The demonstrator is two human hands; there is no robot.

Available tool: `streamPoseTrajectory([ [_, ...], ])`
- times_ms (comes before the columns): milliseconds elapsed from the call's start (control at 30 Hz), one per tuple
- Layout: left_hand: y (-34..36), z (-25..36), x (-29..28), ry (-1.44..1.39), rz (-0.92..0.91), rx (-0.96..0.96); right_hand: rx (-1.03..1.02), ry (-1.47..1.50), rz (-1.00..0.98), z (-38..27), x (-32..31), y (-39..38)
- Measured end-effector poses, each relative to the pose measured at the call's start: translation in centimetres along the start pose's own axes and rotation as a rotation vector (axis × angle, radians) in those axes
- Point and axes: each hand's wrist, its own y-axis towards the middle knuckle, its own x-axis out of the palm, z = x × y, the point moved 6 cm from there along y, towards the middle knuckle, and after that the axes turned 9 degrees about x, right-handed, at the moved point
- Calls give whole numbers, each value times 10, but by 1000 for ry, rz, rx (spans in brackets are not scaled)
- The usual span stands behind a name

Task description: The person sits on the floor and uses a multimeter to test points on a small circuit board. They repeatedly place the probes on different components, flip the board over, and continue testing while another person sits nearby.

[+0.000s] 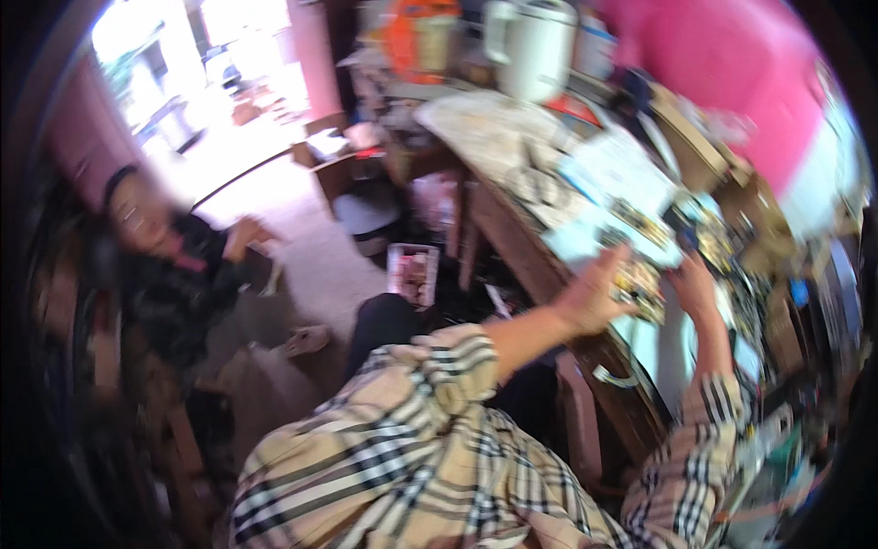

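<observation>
Over the worktable, my left hand has its thumb and fingers around a cluster of small gold, brown and dark pieces; blur hides what kind they are. Just right of it, my right hand reaches forward with bent fingers near a dark item. Whether it grips that item cannot be made out. Beyond both hands lies a second group of gold-coloured pieces, beside a white sheet of paper. A pair of scissors rests farther back on the pale cloth.
A white jug and an orange round object stand at the table's far end. Cardboard boxes and clutter line the right side, under a pink surface. Another person sits at the left. A small box is below the table edge.
</observation>
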Motion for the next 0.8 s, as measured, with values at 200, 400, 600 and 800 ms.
streamPoseTrajectory([
  [200, -6, 26, 10, 150, 47, 37, -14, -202, -36, 49, -3, -11],
  [400, -11, 33, 0, 263, 43, 57, 60, -147, 68, 57, -35, -2],
  [600, 8, 66, -3, 288, 192, 295, -40, 67, 396, 35, -89, -12],
  [800, 40, 86, 9, -311, 95, -87, -65, 180, 283, -59, -104, -60],
])
